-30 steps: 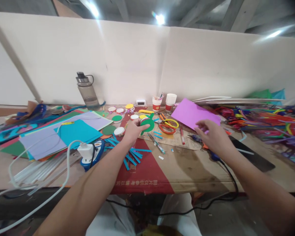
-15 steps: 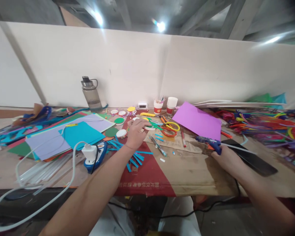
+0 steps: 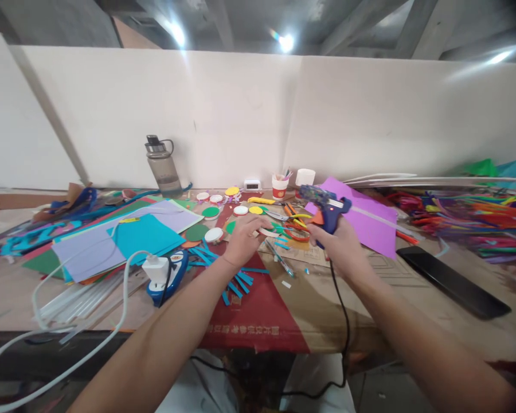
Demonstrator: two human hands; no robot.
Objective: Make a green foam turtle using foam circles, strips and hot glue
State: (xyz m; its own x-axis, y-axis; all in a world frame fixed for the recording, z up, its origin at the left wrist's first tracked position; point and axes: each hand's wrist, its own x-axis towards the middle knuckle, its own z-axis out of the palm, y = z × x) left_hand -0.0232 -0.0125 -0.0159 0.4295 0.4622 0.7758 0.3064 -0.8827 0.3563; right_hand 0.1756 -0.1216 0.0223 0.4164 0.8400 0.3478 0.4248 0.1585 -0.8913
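My right hand [image 3: 337, 244] is wrapped round the handle of a blue hot glue gun [image 3: 333, 217], raised above the table with its nozzle pointing left. A clear glue stick [image 3: 370, 215] pokes out of its back. My left hand [image 3: 243, 238] has its fingers closed on a small white piece with a curved rim [image 3: 268, 233]; the rest of that piece is hidden by the fingers. Around it lie blue paper strips [image 3: 241, 281], a white round disc [image 3: 214, 234], a green-topped disc [image 3: 210, 212], yellow-handled scissors [image 3: 298, 218] and a pen [image 3: 285, 264].
A power strip [image 3: 167, 278] with a white plug and coloured paper sheets [image 3: 146, 238] are on the left. At the back stand a water bottle [image 3: 163, 166] and paper cups [image 3: 279, 186]. A black phone-like slab [image 3: 453, 282] and a pipe-cleaner heap [image 3: 468, 221] lie right.
My right hand has lifted the glue gun off the right side of the table and brought it left, closer to my left hand. The left hand has shifted slightly, still gripping the white piece.
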